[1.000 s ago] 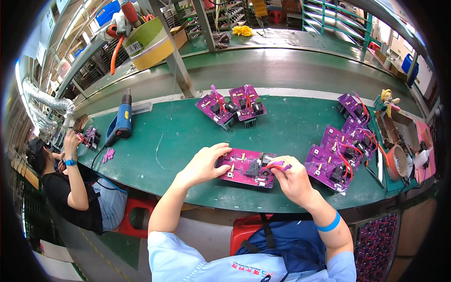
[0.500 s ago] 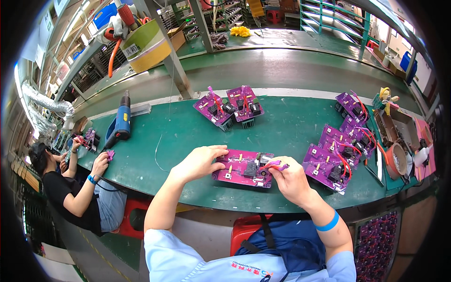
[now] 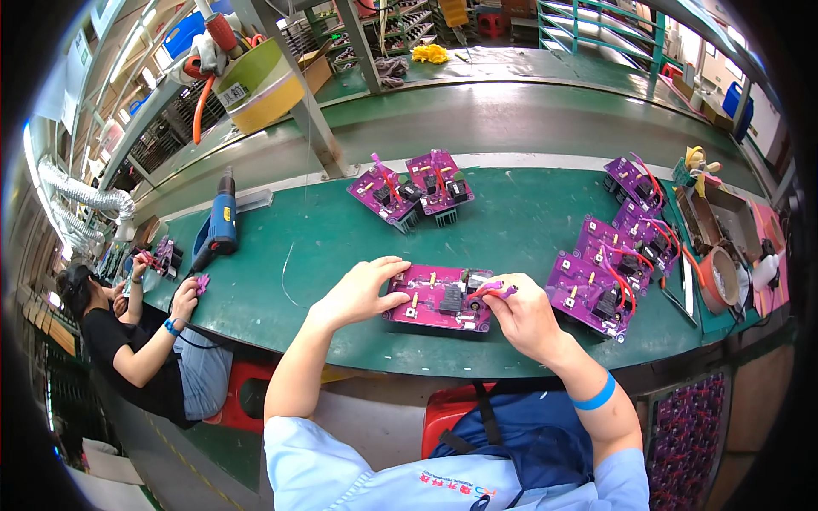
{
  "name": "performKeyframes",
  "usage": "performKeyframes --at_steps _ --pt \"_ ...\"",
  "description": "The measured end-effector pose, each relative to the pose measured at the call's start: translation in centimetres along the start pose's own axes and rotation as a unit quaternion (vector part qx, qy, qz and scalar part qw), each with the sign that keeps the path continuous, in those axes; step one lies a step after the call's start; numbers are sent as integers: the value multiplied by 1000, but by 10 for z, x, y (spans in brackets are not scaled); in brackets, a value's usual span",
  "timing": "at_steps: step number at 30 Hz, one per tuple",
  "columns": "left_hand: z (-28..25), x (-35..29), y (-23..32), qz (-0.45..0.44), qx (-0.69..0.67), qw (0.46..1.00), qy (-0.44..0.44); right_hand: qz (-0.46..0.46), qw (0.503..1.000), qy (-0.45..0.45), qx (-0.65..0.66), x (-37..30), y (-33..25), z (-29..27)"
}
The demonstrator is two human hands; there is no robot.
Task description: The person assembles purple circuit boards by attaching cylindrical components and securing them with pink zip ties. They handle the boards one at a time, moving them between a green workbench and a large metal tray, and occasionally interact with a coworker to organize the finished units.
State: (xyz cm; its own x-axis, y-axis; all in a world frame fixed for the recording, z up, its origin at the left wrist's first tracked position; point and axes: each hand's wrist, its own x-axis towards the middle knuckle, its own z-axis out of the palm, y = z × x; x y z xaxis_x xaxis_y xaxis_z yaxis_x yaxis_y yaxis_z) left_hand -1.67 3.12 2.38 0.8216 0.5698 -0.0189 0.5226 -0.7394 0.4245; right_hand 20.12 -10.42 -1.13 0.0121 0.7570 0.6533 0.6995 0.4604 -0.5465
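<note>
Both hands meet on one purple circuit board (image 3: 441, 298) lying flat on the green bench (image 3: 324, 230) in the head view: the left hand (image 3: 362, 291) has its fingers closed on the board's left edge, and the right hand (image 3: 521, 313) pinches a small purple-tipped lead (image 3: 498, 292) between thumb and forefinger just above the board's right end. It looks light and rigid but fragile (upright components and thin red wires crowd its top), so the bare edges beside the left grip seem the safest hold. More purple boards (image 3: 609, 272) lie well apart to the right of the right hand.
</note>
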Motion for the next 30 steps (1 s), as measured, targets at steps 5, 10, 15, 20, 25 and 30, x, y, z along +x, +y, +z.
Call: performKeyframes --at_steps 5,10,15,20,25,30 --pt "0 3 2 -1 42 999 6 5 1000 1 0 2 0 0" --pt "8 10 24 164 27 983 82 -5 1000 13 9 4 0 -1" --pt "34 28 32 203 72 976 37 -29 999 17 -36 2 7 2" --pt "39 31 33 201 64 977 17 -55 997 51 -1 3 9 8" --pt "41 28 39 171 64 983 19 14 996 67 52 -2 7 12" --pt "35 16 48 186 32 947 260 61 997 20 45 -16 6 2"
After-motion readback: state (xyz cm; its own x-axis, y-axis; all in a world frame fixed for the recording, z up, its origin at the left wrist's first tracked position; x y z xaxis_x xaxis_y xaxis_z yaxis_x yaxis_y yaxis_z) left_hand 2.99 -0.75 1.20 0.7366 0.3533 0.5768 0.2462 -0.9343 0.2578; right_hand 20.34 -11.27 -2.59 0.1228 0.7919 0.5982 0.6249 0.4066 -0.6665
